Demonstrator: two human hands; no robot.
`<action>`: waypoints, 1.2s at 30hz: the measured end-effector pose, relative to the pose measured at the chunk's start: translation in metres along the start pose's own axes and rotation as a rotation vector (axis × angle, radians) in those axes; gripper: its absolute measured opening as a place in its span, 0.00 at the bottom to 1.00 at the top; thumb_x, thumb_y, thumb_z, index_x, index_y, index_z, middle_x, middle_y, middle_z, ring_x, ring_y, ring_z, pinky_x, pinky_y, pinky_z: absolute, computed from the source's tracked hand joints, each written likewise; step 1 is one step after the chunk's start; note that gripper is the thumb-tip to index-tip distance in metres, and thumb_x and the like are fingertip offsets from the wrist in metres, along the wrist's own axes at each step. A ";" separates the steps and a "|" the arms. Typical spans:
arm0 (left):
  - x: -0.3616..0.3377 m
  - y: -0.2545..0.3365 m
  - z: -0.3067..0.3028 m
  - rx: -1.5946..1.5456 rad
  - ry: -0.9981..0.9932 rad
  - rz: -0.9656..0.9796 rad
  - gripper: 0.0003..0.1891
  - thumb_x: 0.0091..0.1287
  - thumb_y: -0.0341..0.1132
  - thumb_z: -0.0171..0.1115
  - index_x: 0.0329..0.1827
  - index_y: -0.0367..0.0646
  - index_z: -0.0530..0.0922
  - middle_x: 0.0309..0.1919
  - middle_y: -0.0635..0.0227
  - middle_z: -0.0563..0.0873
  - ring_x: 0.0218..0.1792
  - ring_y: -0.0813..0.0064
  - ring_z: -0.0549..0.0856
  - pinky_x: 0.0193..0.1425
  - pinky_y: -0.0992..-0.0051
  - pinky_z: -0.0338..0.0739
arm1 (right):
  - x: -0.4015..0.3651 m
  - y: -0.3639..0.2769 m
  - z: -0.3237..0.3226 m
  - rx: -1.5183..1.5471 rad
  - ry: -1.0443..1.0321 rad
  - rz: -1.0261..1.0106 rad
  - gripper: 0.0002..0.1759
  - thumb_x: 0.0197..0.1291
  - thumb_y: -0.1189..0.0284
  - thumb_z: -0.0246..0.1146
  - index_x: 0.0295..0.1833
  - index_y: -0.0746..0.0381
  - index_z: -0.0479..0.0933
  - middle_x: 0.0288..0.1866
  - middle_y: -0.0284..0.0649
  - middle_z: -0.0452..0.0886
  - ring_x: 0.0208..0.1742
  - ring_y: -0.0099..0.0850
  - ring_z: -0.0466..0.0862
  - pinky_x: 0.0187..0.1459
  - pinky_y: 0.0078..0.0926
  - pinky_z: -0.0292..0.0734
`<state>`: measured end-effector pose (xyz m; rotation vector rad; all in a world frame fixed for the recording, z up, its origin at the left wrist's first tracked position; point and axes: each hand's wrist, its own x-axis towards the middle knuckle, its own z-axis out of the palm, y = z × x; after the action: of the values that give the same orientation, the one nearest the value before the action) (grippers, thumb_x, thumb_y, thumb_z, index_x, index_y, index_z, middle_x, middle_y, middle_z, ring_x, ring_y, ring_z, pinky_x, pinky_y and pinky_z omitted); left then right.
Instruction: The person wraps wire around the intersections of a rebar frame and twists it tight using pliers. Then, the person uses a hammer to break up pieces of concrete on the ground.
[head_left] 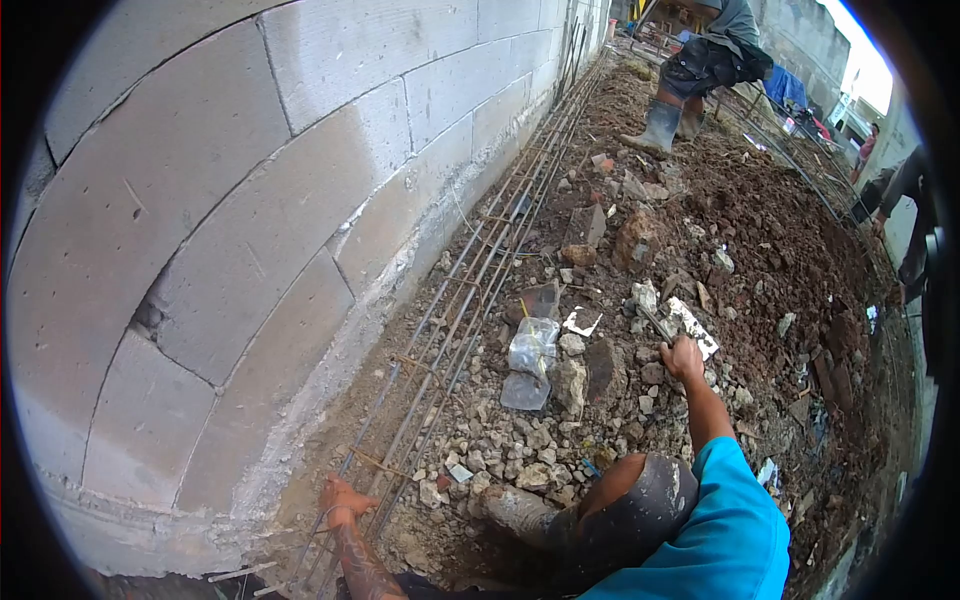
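Along the foot of the block wall lies a long rebar cage (440, 345), its thin steel bars joined by bent ties. My left hand (346, 500) is at its near end, fingers curled over a bar. Farther out on the right, my right hand (683, 358) is closed around a thin dark metal tool (655, 324), which points up and left over the rubble. Its exact kind is too small to make out. A flat whitish broken piece (694, 328) lies just beyond that hand.
A grey block wall (240, 210) rises on the left. Broken stones (530, 455) and a clear plastic bag (533, 350) lie between cage and hand. Dug soil (770, 240) banks up at right. A person in boots (660, 125) sits ahead; another person's arm (890, 200) shows at right.
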<state>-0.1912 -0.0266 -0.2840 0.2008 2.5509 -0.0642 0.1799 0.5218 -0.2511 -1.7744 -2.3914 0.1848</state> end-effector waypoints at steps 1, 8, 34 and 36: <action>0.000 0.000 0.000 0.001 0.002 0.007 0.55 0.35 0.55 0.81 0.64 0.33 0.63 0.59 0.49 0.77 0.59 0.57 0.78 0.60 0.66 0.77 | 0.000 0.000 0.001 -0.004 -0.002 0.007 0.21 0.55 0.57 0.61 0.36 0.67 0.81 0.36 0.58 0.82 0.43 0.54 0.81 0.48 0.46 0.75; 0.002 -0.001 0.002 0.010 0.002 -0.007 0.58 0.35 0.57 0.81 0.66 0.32 0.61 0.60 0.49 0.76 0.60 0.56 0.77 0.61 0.66 0.76 | -0.001 -0.004 -0.003 -0.013 -0.034 0.028 0.23 0.56 0.54 0.61 0.36 0.67 0.80 0.41 0.57 0.82 0.47 0.51 0.81 0.52 0.45 0.75; 0.003 -0.001 0.003 0.040 0.004 0.003 0.55 0.35 0.57 0.81 0.64 0.34 0.64 0.57 0.51 0.79 0.57 0.58 0.80 0.58 0.66 0.78 | 0.002 0.000 0.000 -0.026 -0.058 0.045 0.23 0.55 0.54 0.61 0.39 0.66 0.81 0.42 0.57 0.82 0.48 0.51 0.81 0.53 0.45 0.75; 0.001 0.000 0.001 0.028 0.003 -0.006 0.55 0.34 0.57 0.81 0.63 0.34 0.65 0.57 0.51 0.79 0.56 0.58 0.81 0.58 0.66 0.78 | 0.002 0.001 0.001 -0.025 -0.063 0.042 0.23 0.55 0.54 0.61 0.40 0.66 0.81 0.42 0.57 0.82 0.48 0.51 0.81 0.53 0.44 0.75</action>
<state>-0.1914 -0.0267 -0.2857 0.2048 2.5543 -0.1018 0.1801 0.5243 -0.2520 -1.8578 -2.4105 0.2202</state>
